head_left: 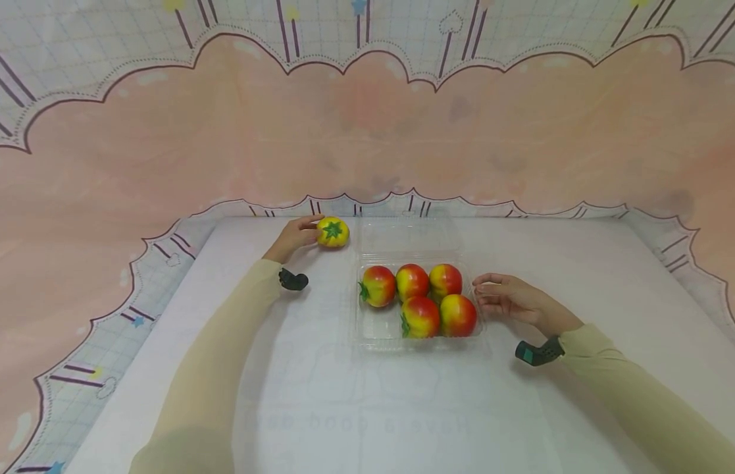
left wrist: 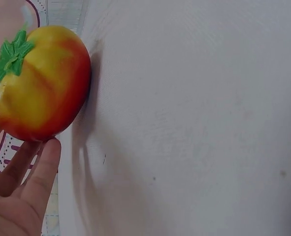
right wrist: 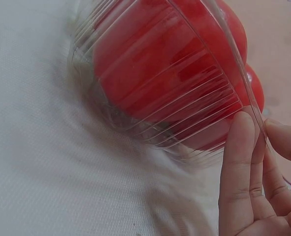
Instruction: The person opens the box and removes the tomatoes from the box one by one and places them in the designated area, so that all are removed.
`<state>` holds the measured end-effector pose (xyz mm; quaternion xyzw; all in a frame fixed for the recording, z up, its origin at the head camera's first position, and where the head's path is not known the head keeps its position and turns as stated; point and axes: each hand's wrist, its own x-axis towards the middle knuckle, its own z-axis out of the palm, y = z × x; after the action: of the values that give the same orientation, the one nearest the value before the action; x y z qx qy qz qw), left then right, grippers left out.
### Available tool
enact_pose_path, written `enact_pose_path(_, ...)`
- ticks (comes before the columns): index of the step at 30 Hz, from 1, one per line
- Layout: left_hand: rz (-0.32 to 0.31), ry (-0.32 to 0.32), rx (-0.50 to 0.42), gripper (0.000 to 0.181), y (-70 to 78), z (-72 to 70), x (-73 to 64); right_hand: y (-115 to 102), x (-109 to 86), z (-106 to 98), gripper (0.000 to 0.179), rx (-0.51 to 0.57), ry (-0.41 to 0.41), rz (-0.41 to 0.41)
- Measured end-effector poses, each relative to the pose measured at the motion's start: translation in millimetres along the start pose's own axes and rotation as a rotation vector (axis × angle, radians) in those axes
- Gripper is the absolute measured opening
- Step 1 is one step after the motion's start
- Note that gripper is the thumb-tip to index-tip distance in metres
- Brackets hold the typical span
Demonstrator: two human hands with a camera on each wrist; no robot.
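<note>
My left hand [head_left: 295,237] is at the far left, its thumb and fingers round a yellow-and-red toy tomato [head_left: 333,232] with a green leafy top. In the left wrist view, fingertips touch the underside of that tomato [left wrist: 47,83], close beside the white table surface. A clear plastic clamshell box [head_left: 376,326] lies mid-table, holding several similar tomatoes, with bare floor at its front left corner. At the box's right side, my right hand [head_left: 515,303] pinches the rim between thumb and fingers, as the right wrist view shows beside the ribbed box wall [right wrist: 184,108].
The box's clear lid [head_left: 405,236] lies folded back behind it, near the table's far edge. A white cloth [head_left: 308,395] covers the table. Behind and beside it hangs a pink and white patterned curtain [head_left: 355,131]. Each wrist carries a dark camera mount.
</note>
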<state>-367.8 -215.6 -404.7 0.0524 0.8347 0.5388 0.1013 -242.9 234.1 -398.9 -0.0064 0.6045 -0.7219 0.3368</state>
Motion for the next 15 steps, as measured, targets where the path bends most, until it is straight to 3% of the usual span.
enact_pose_path(9,0.028,-0.002,0.107,0.061,0.4,1.3,-1.3,0.6,0.7,-1.7,0.016,-0.001,0.005,-0.005)
enact_pose_path(15,0.011,0.015,0.099,0.061,-2.5,3.1,0.8,1.8,2.2,-1.5,0.015,0.007,0.005,0.0)
